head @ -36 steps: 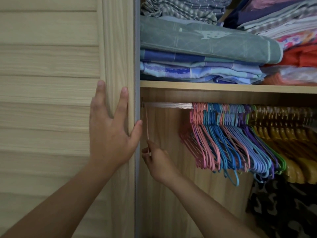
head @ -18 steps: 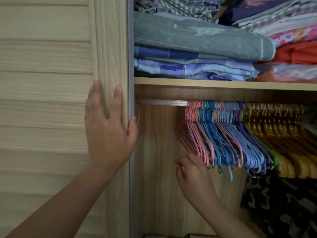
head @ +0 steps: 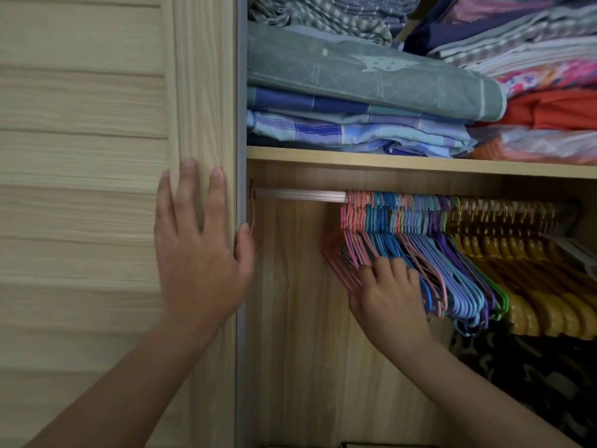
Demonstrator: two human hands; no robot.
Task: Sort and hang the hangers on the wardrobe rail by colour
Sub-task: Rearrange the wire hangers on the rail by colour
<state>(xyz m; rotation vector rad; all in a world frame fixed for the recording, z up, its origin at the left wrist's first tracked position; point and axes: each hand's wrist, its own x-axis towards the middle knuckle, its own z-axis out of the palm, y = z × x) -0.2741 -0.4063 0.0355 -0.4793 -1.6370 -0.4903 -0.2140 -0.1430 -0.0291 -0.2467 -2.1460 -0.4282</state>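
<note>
Pink, blue, purple, yellow hangers (head: 452, 253) bunched on rail (head: 300, 194)

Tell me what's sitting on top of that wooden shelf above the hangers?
On the shelf lie stacks of folded fabric: a grey-green quilt over blue checked sheets, with orange cloth and striped pieces on the right. Whatever lies behind the stacks is hidden.
</note>
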